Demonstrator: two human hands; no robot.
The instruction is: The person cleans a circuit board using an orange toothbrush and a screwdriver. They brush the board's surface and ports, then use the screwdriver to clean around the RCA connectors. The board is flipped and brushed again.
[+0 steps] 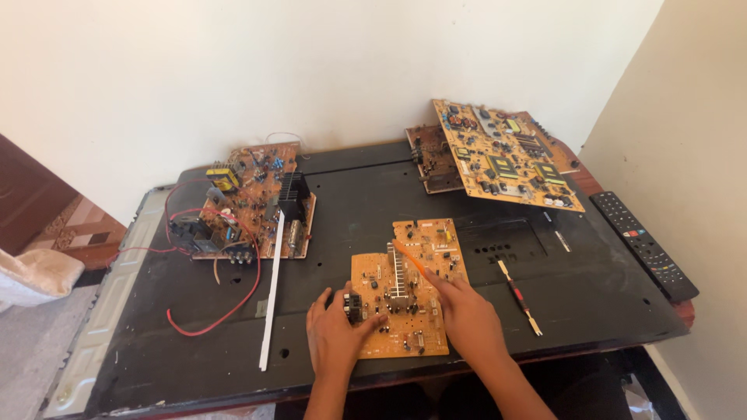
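Hands are working at the near edge of a large black panel point(373, 194) that is lying flat across the table. An orange circuit board point(408, 289), L-shaped with a silver ribbed heat sink at its middle, is lying on the panel directly in front of the person. The left hand point(336, 330) is resting on the board's lower left corner, fingers spread and pressing down flat on it, not clenched around anything. The right hand point(465, 311) is lying over the board's right side and is pinching a thin orange stick point(410, 257), whose far end is pointing up and to the left across the board, its tip sitting near the top of the heat sink. Whether the tip is touching the board I cannot tell. To the left, well apart, a bigger brown circuit board point(253, 204) is sitting with a black finned heat sink, a yellow transformer and red wires point(222, 307) that are looping out over the panel. A long white strip point(270, 299) is lying between that board and the orange one. At the back right, a wide yellow-orange board point(504, 155) is overlapping a darker brown board point(433, 161) under it. Just right of the working hand a short red and white probe-like piece point(520, 298) is lying on the panel. A black remote control point(643, 245) is sitting at the right edge, beside the wall.
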